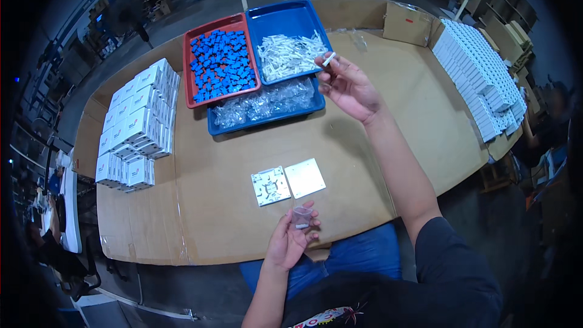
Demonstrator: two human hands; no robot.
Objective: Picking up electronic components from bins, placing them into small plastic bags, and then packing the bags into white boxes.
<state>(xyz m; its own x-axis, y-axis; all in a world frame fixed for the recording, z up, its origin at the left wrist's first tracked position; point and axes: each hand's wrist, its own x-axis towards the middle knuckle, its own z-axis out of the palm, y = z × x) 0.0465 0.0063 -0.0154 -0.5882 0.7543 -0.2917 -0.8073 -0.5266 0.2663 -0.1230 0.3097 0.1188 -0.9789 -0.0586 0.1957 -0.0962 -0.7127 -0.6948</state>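
Note:
Near the table's front edge, my left hand [288,245] holds a small clear plastic bag [302,214] between thumb and fingers. Something small and white lies in the bottom of the bag. My right hand [357,91] is raised at the right edge of the upper blue tray [276,17], pinching a short white plastic piece [329,59]. Many similar white pieces [291,54] are heaped in that tray. Just beyond my left hand, a white square case half [271,186] with moulded inner parts lies beside a flat white square cover [305,178].
A red tray [188,90] of blue plastic parts [221,64] adjoins the blue tray. Below both, another blue tray [212,127] holds clear bags [261,108]. White boxes [130,118] are stacked at left; white cases [477,76] at far right. Cardboard walls [352,13] edge the table.

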